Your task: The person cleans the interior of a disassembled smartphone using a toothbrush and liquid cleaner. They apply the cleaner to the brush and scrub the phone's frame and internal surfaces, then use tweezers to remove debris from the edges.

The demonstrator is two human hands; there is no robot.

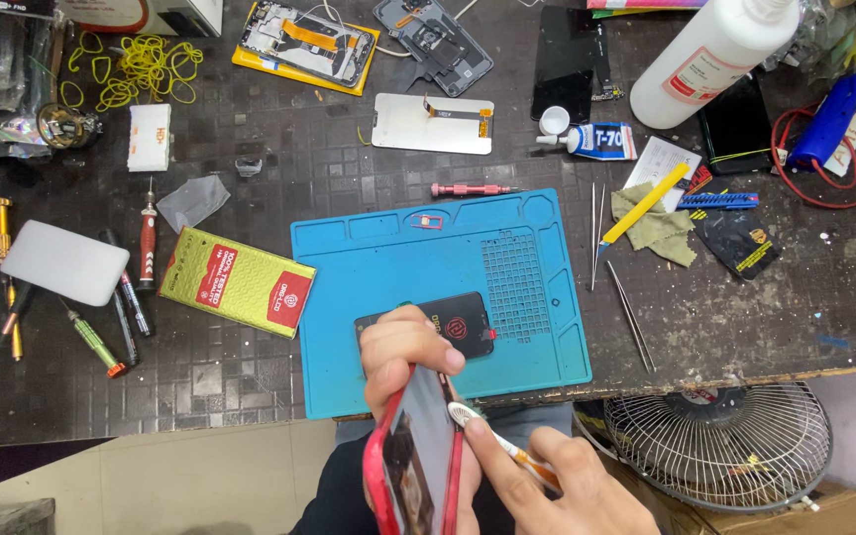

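Note:
My left hand [403,355] grips a phone in a red case [416,456], held on edge over the front of the blue work mat [378,263]. My right hand [557,485] holds a small tool with an orange handle [527,464]; its round white tip [461,413] touches the phone's right edge. A black battery-like pack with a red round mark [458,322] lies on the mat just beyond my left fingers.
A yellow-green box [238,280] lies left of the mat. Screwdrivers [147,238], tweezers [629,312], a white bottle [710,54], a glue tube [596,141], opened phone parts [304,42] and yellow rubber bands [141,69] lie around. A fan [720,441] stands below the table's front edge.

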